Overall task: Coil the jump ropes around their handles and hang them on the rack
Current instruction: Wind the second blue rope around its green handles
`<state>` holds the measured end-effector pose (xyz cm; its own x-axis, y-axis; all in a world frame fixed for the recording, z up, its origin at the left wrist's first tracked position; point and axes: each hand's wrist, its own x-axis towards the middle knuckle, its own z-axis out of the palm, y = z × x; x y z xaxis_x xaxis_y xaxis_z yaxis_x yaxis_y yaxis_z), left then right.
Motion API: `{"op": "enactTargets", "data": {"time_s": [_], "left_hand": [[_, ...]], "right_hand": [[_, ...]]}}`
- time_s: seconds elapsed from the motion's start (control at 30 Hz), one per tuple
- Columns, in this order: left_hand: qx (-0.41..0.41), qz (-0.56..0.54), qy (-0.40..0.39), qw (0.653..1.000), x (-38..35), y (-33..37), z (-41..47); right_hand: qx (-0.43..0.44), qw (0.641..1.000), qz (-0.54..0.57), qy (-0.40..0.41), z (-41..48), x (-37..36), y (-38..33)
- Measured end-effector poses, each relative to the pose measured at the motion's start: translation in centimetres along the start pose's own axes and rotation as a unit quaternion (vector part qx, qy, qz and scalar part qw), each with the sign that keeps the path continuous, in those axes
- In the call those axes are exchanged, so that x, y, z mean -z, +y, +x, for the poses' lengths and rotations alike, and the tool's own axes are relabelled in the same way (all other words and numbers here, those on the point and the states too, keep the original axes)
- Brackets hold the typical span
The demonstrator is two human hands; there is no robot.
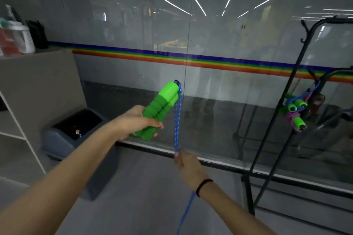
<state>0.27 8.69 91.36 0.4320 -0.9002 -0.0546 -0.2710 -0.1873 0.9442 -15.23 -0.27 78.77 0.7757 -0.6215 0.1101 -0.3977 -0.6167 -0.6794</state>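
Observation:
My left hand (pixel 136 121) grips two green jump-rope handles (pixel 160 108) held side by side, tilted up to the right. A doubled blue rope (pixel 177 124) runs straight down from their top ends into my right hand (pixel 188 168), which is closed around it; more blue rope trails below my wrist toward the floor. At the right stands a black metal rack (pixel 275 120). On one of its hooks hang coiled jump ropes (pixel 295 109) with green handles and blue and pink cord.
A glass wall with a rainbow stripe (pixel 191 59) runs straight ahead, its black base rail at shin height. A grey bin (pixel 76 135) sits on the floor at the left, beside a grey shelf unit (pixel 34 86) with containers on top.

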Motion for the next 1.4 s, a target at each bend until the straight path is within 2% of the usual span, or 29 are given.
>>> {"op": "enactTargets", "data": {"time_s": [0.03,0.07,0.13,0.17,0.27,0.33,0.37,0.4,0.47,0.53,0.6,0.67,0.77,0.87,0.93,1.0,1.13,1.2,1.3,1.37,1.4], "left_hand": [[-0.019,0.094,0.03,0.995,0.2,-0.3,0.6],[-0.038,0.222,0.04,0.973,0.3,-0.6,1.0],[-0.048,0.459,0.001,0.887,0.0,-1.1,1.2],[-0.045,0.526,-0.039,0.849,-0.3,-1.3,1.1],[-0.048,0.587,-0.169,0.791,-0.6,-1.8,0.8],[-0.105,0.598,-0.211,0.766,0.7,-2.0,1.3],[-0.142,0.585,-0.224,0.766,1.7,-2.1,1.6],[-0.178,0.548,-0.235,0.782,2.7,-2.1,2.0],[-0.23,0.414,-0.241,0.847,4.5,-1.5,2.2],[-0.259,0.281,-0.212,0.9,6.0,-0.8,2.4],[-0.264,0.203,-0.176,0.926,7.2,-0.6,3.1],[-0.247,0.18,-0.149,0.941,7.9,-1.0,4.0],[-0.22,0.178,-0.103,0.954,8.4,-2.3,5.3],[-0.197,0.162,-0.06,0.965,8.5,-3.5,6.5],[-0.2,0.233,-0.031,0.951,8.4,-4.2,7.1],[-0.2,0.361,-0.021,0.911,8.0,-4.6,7.1],[-0.205,0.538,-0.037,0.817,7.1,-5.5,6.8],[-0.224,0.567,-0.079,0.788,7.2,-6.0,6.7],[-0.278,0.51,-0.167,0.797,7.6,-5.8,6.3],[-0.33,0.463,-0.189,0.801,7.4,-5.2,6.1],[-0.346,0.423,-0.193,0.815,7.2,-4.9,6.1]], "right_hand": [[0.038,0.994,-0.083,-0.055,-0.4,0.9,-1.8],[0.078,0.982,-0.141,-0.099,-0.8,2.2,-4.1],[0.144,0.955,-0.214,-0.15,-0.7,5.0,-8.4],[0.162,0.942,-0.245,-0.162,-0.4,6.3,-10.0],[0.175,0.93,-0.284,-0.154,1.6,9.4,-12.1],[0.175,0.944,-0.243,-0.14,3.6,10.7,-11.6],[0.175,0.955,-0.198,-0.135,4.7,11.0,-10.8],[0.168,0.968,-0.133,-0.131,5.8,10.9,-9.9],[0.138,0.982,0.053,-0.114,6.9,9.9,-8.2],[0.103,0.973,0.202,-0.047,7.2,7.8,-7.0],[0.033,0.966,0.256,0.022,7.3,5.4,-6.7],[0.009,0.972,0.227,0.059,7.5,3.7,-7.2],[0.06,0.992,-0.002,0.115,7.5,2.6,-8.1],[0.062,0.982,-0.156,0.086,7.0,2.3,-9.7],[0.054,0.961,-0.268,0.051,6.7,2.5,-11.4],[0.064,0.941,-0.332,0.02,6.5,3.3,-13.0],[0.099,0.936,-0.339,0.0,6.3,6.5,-15.1],[0.099,0.95,-0.296,0.006,6.8,8.6,-14.9],[0.088,0.989,-0.123,0.003,8.3,10.2,-12.9],[0.075,0.997,-0.006,-0.001,9.2,9.4,-11.1],[0.068,0.997,0.049,0.002,9.4,8.8,-10.0]]}}
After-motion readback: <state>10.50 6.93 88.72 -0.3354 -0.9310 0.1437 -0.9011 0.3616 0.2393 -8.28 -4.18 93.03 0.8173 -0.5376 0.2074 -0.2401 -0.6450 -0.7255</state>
